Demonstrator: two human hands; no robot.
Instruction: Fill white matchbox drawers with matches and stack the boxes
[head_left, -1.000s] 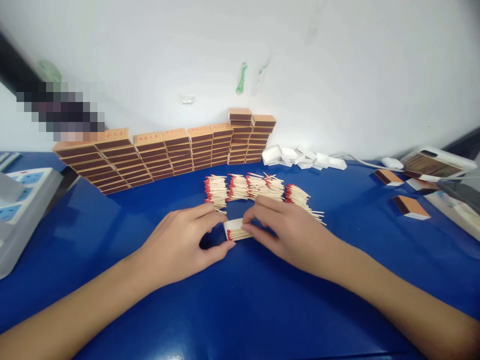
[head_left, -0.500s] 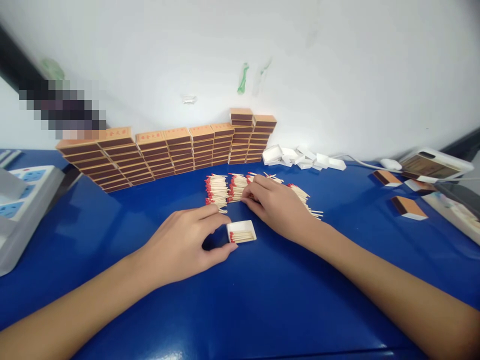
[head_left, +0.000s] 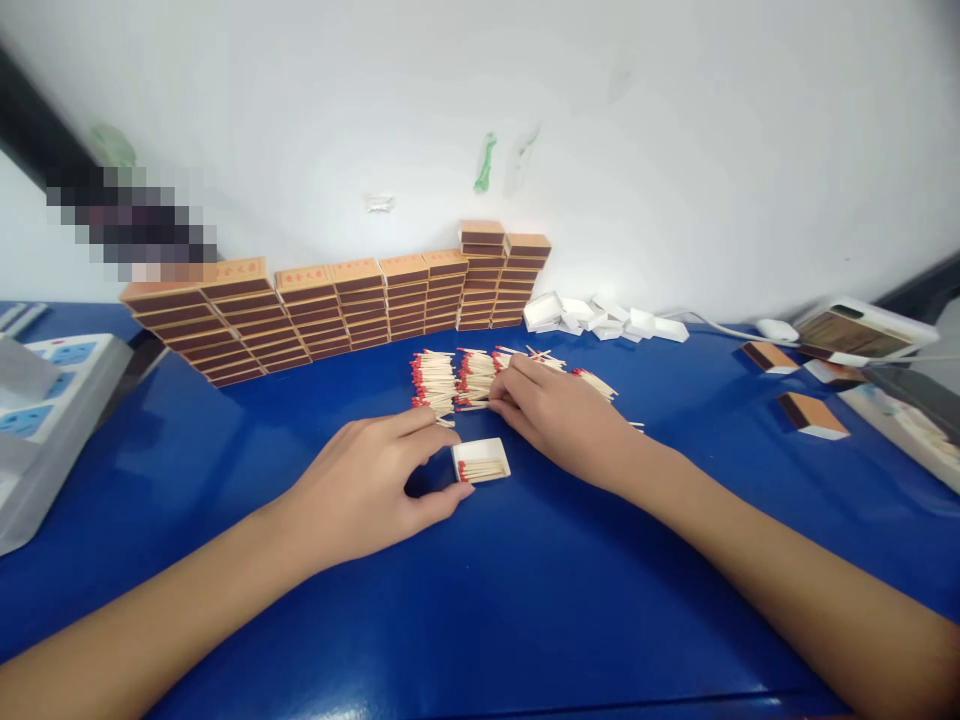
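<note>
A small white matchbox tray (head_left: 480, 452), with several red-tipped matches (head_left: 484, 470) lying along its near side, rests on the blue table. My left hand (head_left: 379, 480) steadies the tray's left end between thumb and fingers. Beyond it, my right hand (head_left: 551, 415) is closed in a pinch at the near edge of a heap of matches (head_left: 474, 375). One match (head_left: 472, 407) reaches from its fingertips to the left. Another heap of matches (head_left: 433, 380) lies left of that one, and more loose matches (head_left: 598, 382) show behind the right hand, which partly hides them.
Stacked matchboxes (head_left: 315, 310) form a row along the wall. Right of them lie several white trays (head_left: 600, 315) in a pile. Loose matchboxes (head_left: 814, 413), a white cable (head_left: 720, 335) and a phone-like device (head_left: 866, 330) are at the right; a power strip (head_left: 52, 400) is at the left.
My right hand has shifted slightly nearer, and a match now shows at its fingertips beside the heap. My left hand keeps its hold on the tray.
</note>
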